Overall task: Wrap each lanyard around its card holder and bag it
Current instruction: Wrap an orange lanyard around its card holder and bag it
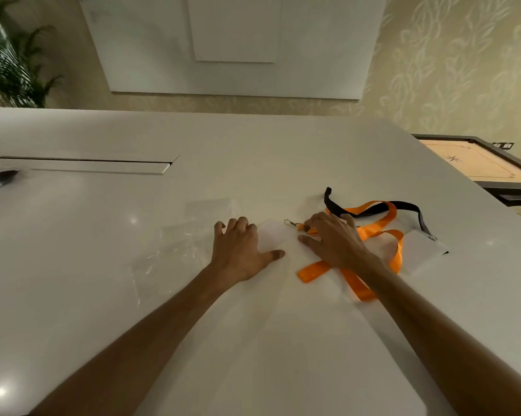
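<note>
Reaching in over the glossy white table (253,340): left hand (241,250) spread flat, pinning the clear rectangular card holder (272,237), gripping nothing; right hand (334,238) half-curled, seemingly pinching the flat orange fabric lanyard (382,232) near its metal clip (289,222). Lying just left, 2 or so clear plastic bags (175,250). Waiting further right, black lanyard (373,208) with second white holder (424,250). Better keeping the holder pressed while drawing the strap taut, flat.

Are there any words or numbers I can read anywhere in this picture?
None can be read.
Small dark sign behind the game board: white marks, too blurred to read.
Orange lanyard, black lanyard and card holders: no print visible.
</note>
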